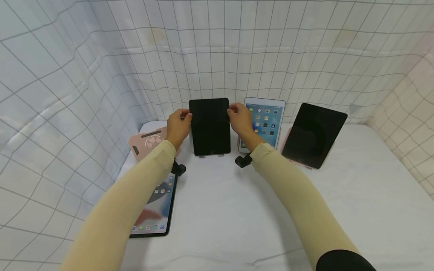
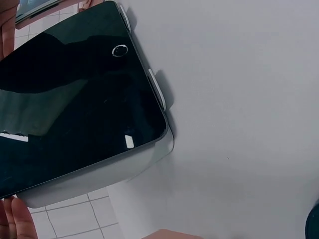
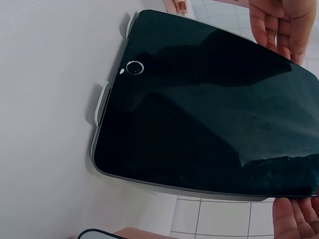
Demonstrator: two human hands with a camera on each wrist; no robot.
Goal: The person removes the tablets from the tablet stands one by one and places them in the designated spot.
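Note:
A black tablet (image 1: 211,128) with a dark screen stands upright, leaning slightly back, in the middle of the row. Its lower edge sits behind two small lips of a pale stand (image 3: 102,104). My left hand (image 1: 178,126) pinches the tablet's upper left edge between thumb and fingers. Opposite it, the right hand (image 1: 241,120) holds the upper right edge the same way. In the right wrist view, the round home button (image 3: 134,67) shows near the lower edge, and the left hand's fingers (image 3: 279,30) lie along the far side.
Right of the hands, a white tablet (image 1: 266,116) with lit icons leans upright, partly behind the right hand. Farther right, another black tablet (image 1: 315,135) leans on a pink stand. At left are a pink stand (image 1: 142,145) and a large lit tablet (image 1: 157,207) lying flat, partly under the left arm.

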